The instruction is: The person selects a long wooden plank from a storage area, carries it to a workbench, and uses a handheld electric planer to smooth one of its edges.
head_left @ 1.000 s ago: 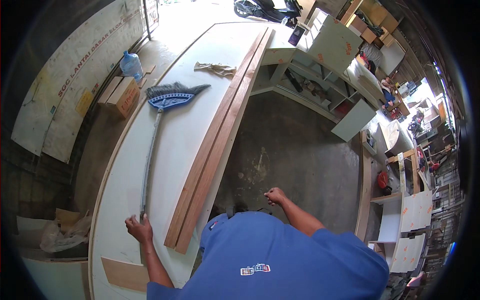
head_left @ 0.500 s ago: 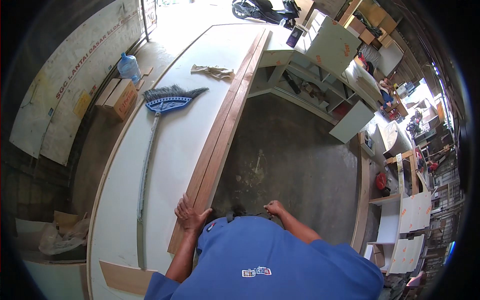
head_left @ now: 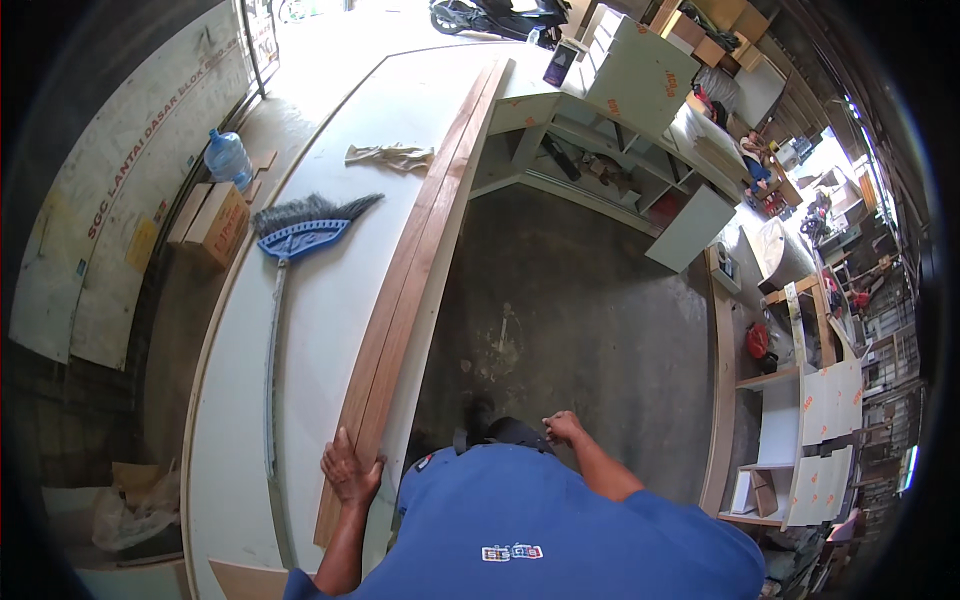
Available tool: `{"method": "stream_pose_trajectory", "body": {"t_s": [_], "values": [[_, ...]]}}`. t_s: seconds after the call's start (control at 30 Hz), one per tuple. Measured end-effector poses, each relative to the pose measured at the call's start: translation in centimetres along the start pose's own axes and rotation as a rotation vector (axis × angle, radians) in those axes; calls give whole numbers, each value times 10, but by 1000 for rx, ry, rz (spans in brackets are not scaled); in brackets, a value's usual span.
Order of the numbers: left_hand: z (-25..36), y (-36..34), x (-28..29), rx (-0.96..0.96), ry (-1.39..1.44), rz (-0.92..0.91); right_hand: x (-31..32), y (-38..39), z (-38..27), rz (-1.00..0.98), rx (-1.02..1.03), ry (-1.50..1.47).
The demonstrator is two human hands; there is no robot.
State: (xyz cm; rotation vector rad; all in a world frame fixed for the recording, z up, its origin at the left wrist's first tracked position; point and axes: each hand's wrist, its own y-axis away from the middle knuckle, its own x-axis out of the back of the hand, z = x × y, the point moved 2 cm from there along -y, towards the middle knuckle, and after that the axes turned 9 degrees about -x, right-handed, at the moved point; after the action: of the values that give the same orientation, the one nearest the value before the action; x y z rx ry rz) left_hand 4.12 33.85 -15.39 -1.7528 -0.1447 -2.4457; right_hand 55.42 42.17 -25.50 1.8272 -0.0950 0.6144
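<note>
Floor (head_left: 590,290): dark grey, to the right of your bench, pale smears ahead of you.
Worktop (head_left: 330,290): long white panel, running away from you; carries strips, broom and crumpled cloth.
Cabinet box (head_left: 642,85): pale, orange marks on its face, beyond the floor, well apart from your hands.
Wooden strips (head_left: 405,300): two, reddish brown, lying lengthwise along the worktop's right side, near ends by you. Narrow seam between; you cannot tell whether they touch all along.
Seam: step in hand reads as steadying or lining up the pair. Next move, if you shift them, calls for even pressure on both, so that neither skews.
Broom (head_left: 303,238): blue head, grey bristles, handle pointing toward you, left of the strips and apart from them.
Cardboard box (head_left: 218,235): on the ground, left of the worktop.
Water bottle (head_left: 228,160): large, blue, just beyond that box.
Left hand (head_left: 350,470): spread wide across both strips near their close end, thumb by the right edge. Clamped or merely resting, you cannot tell.
Right hand (head_left: 563,427): off the strips, fingers curled narrow above the floor; cannot tell whether it pinches anything.
Crumpled cloth (head_left: 390,158): beige, perhaps a glove, just beside the strips' far half.
</note>
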Motion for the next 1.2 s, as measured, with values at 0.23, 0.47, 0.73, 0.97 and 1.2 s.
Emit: {"method": "stream_pose_trajectory", "body": {"t_s": [0.23, 0.47, 0.73, 0.97, 1.2], "values": [[79, -144, -39, -2, -100, -15, 51, -63, -27, -32, -81, -25], [191, -387, -94, 42, -207, 86, 171, -141, -130, -59, 28, 106], [201, -433, -123, 36, -187, 217, 330, -212, -238, 47, 95, -116], [228, -457, -110, 88, -217, 144, 325, -284, -256, -53, -167, -64], [312, -653, -147, -51, -97, 213, 314, -333, -330, -18, 357, 575]]}}
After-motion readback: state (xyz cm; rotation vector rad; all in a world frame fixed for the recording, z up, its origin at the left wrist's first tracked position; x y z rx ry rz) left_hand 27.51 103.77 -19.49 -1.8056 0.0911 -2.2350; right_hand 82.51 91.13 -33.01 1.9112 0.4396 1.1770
